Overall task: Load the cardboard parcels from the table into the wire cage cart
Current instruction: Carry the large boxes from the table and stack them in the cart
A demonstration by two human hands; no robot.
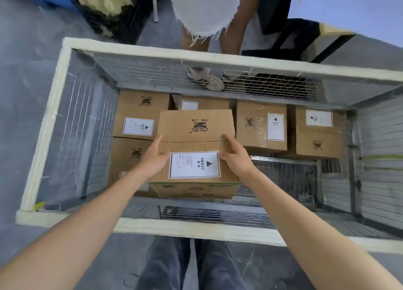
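Note:
I look down into the wire cage cart (54, 119) with its white padded rim. A cardboard parcel (196, 124) with a white "HEAVY" label sits inside it near the front, higher than the parcels around it. My left hand (152, 156) lies with straight fingers along the left edge of its top. My right hand (236, 156) rests on the right side of its top, fingers lightly bent over the taped seam. Several other labelled parcels lie in the cart, among them one at the back left (139, 115) and one at the right (261, 126).
Bare wire floor (287, 176) shows at the cart's front right. A person (205, 12) in a frayed white garment and sneakers stands just beyond the far rim. A black crate (113, 17) of yellow filling sits at the back left, black furniture legs (290, 36) at the back right.

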